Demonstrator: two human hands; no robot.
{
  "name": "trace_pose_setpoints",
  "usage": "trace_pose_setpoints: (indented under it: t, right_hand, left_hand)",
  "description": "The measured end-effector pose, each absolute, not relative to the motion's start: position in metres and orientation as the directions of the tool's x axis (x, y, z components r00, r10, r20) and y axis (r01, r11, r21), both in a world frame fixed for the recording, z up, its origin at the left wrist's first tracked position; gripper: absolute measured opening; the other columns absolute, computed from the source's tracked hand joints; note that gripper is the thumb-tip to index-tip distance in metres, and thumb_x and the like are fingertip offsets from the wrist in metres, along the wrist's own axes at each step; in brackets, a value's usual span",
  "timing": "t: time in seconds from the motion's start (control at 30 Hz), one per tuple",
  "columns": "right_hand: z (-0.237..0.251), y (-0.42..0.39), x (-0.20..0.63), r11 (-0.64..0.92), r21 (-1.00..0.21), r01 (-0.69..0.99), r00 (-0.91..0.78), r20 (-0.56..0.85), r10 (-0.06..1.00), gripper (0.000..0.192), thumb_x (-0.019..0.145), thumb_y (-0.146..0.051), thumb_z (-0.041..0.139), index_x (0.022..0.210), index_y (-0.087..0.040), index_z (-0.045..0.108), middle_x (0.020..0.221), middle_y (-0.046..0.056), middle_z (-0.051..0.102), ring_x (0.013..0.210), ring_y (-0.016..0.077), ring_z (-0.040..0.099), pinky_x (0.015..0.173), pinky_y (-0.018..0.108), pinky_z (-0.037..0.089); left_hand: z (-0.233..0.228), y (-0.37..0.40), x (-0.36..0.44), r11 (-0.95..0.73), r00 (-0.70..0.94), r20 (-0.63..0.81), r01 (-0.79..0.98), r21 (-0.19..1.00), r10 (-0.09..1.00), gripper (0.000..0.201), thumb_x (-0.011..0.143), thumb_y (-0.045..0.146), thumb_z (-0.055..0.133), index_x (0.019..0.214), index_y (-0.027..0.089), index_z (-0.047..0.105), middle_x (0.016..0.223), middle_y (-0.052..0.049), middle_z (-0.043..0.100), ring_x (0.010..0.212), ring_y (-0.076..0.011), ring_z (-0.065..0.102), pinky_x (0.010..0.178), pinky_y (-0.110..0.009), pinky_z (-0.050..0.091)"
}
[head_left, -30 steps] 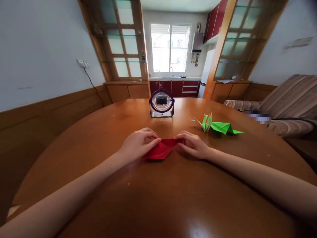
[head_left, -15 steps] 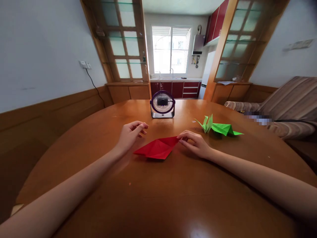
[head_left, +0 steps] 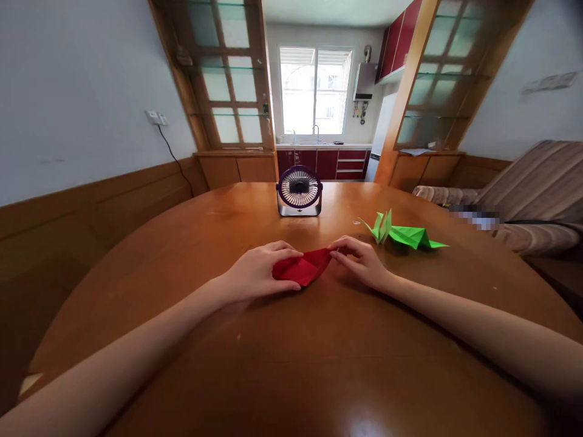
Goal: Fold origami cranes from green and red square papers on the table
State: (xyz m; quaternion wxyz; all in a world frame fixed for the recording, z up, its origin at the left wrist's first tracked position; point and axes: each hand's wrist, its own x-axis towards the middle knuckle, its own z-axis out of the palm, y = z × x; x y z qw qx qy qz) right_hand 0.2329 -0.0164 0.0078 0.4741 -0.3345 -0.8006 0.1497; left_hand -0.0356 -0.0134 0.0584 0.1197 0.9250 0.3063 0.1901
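Note:
A folded sheet of red paper (head_left: 303, 267) lies between my two hands over the middle of the table. My left hand (head_left: 262, 270) grips it from the left, fingers along the far edge and thumb along the near edge, hiding its left end. Between thumb and fingertips, my right hand (head_left: 357, 261) pinches the paper's right tip. Beyond my right hand sit green folded-paper pieces: an upright one with pointed flaps (head_left: 381, 228) and a longer, flatter one (head_left: 414, 237) that touches or nearly touches it.
A small round desk fan (head_left: 299, 191) stands on the wooden table (head_left: 282, 364), past the red paper. A striped armchair (head_left: 537, 182) is at the right. Glass-shelved cabinets (head_left: 232, 79) flank the opening to a kitchen with a window.
My left hand has moved right and closed around the left part of the red paper. My right hand keeps its pinch on the right tip. The green pieces stay put.

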Motion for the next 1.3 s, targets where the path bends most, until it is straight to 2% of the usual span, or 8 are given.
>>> trace_pose_setpoints:
  t: [0.2, 0.3, 0.47, 0.63, 0.83, 0.97, 1.13, 1.3]
  right_hand:
    - [0.005, -0.014, 0.229, 0.589, -0.78, 0.209, -0.192, 0.558, 0.807, 0.021, 0.087, -0.038, 0.061, 0.096, -0.019, 0.063, 0.085, 0.004, 0.064, 0.067, 0.0119, 0.058, 0.058, 0.025, 0.049]
    - [0.005, -0.013, 0.228, 0.552, -0.827, 0.105, -0.156, 0.534, 0.831, 0.023, 0.086, -0.037, 0.063, 0.101, -0.019, 0.06, 0.079, 0.0, 0.061, 0.061, 0.0099, 0.056, 0.054, 0.023, 0.047]
    - [0.003, -0.012, 0.224, 0.518, -0.856, -0.009, -0.139, 0.514, 0.847, 0.038, 0.084, -0.035, 0.066, 0.117, -0.024, 0.051, 0.089, 0.0, 0.058, 0.066, 0.01, 0.059, 0.054, 0.022, 0.048]
    - [0.0, -0.012, 0.22, 0.435, -0.896, -0.088, -0.2, 0.444, 0.873, 0.05, 0.082, -0.032, 0.068, 0.126, -0.025, 0.046, 0.098, 0.003, 0.058, 0.075, 0.0124, 0.062, 0.062, 0.026, 0.053]
    - [0.001, -0.018, 0.213, 0.316, -0.936, -0.155, -0.264, 0.348, 0.9, 0.059, 0.078, -0.029, 0.072, 0.13, -0.025, 0.044, 0.098, 0.002, 0.059, 0.078, 0.0134, 0.065, 0.064, 0.027, 0.055]
    - [0.001, -0.02, 0.208, 0.283, -0.941, -0.184, -0.256, 0.324, 0.911, 0.063, 0.076, -0.029, 0.074, 0.131, -0.027, 0.043, 0.093, 0.0, 0.059, 0.076, 0.013, 0.065, 0.062, 0.025, 0.054]
    - [0.001, -0.021, 0.2, 0.235, -0.946, -0.222, -0.221, 0.284, 0.933, 0.065, 0.075, -0.03, 0.075, 0.13, -0.025, 0.04, 0.085, -0.002, 0.06, 0.065, 0.0116, 0.065, 0.054, 0.023, 0.053]
    - [0.003, -0.023, 0.192, 0.259, -0.921, -0.291, -0.19, 0.321, 0.928, 0.064, 0.074, -0.032, 0.076, 0.125, -0.026, 0.039, 0.084, -0.003, 0.062, 0.058, 0.0117, 0.064, 0.055, 0.027, 0.055]
  left_hand:
    - [0.051, -0.011, -0.035, -0.799, 0.713, 0.371, 0.476, 0.367, 0.595, 0.018, 0.086, 0.034, 0.062, 0.096, 0.024, 0.073, 0.115, -0.004, 0.064, 0.097, -0.0184, 0.064, 0.085, -0.031, 0.049]
    - [0.048, -0.011, -0.034, -0.787, 0.657, 0.437, 0.466, 0.406, 0.614, 0.016, 0.086, 0.025, 0.058, 0.088, 0.023, 0.074, 0.109, -0.004, 0.067, 0.092, -0.0171, 0.065, 0.082, -0.03, 0.05]
    - [0.043, -0.011, -0.029, -0.631, 0.493, 0.427, 0.387, 0.673, 0.758, 0.011, 0.081, 0.026, 0.065, 0.08, 0.02, 0.074, 0.101, -0.005, 0.07, 0.085, -0.0166, 0.065, 0.072, -0.027, 0.05]
    - [0.036, -0.008, -0.023, -0.177, 0.316, 0.158, 0.034, 0.984, 0.936, 0.022, 0.068, 0.031, 0.079, 0.082, 0.016, 0.072, 0.099, -0.007, 0.072, 0.076, -0.0151, 0.066, 0.066, -0.025, 0.052]
    - [0.027, -0.004, -0.015, 0.201, 0.28, -0.139, -0.209, 0.957, 0.95, 0.03, 0.06, 0.018, 0.083, 0.086, 0.013, 0.068, 0.081, -0.006, 0.072, 0.064, -0.0144, 0.066, 0.061, -0.025, 0.055]
    - [0.024, -0.007, -0.009, 0.193, 0.276, -0.119, -0.257, 0.947, 0.954, 0.039, 0.06, 0.01, 0.081, 0.095, 0.015, 0.064, 0.086, -0.004, 0.071, 0.068, -0.0126, 0.067, 0.064, -0.023, 0.055]
    - [0.018, -0.011, 0.0, 0.069, 0.286, -0.007, -0.206, 0.976, 0.958, 0.05, 0.064, 0.017, 0.078, 0.111, 0.02, 0.062, 0.09, -0.001, 0.068, 0.07, -0.0113, 0.065, 0.066, -0.022, 0.052]
    - [0.015, -0.014, 0.007, -0.231, 0.343, 0.184, 0.102, 0.968, 0.921, 0.046, 0.078, 0.031, 0.065, 0.122, 0.018, 0.062, 0.107, -0.007, 0.067, 0.089, -0.0189, 0.064, 0.081, -0.032, 0.051]
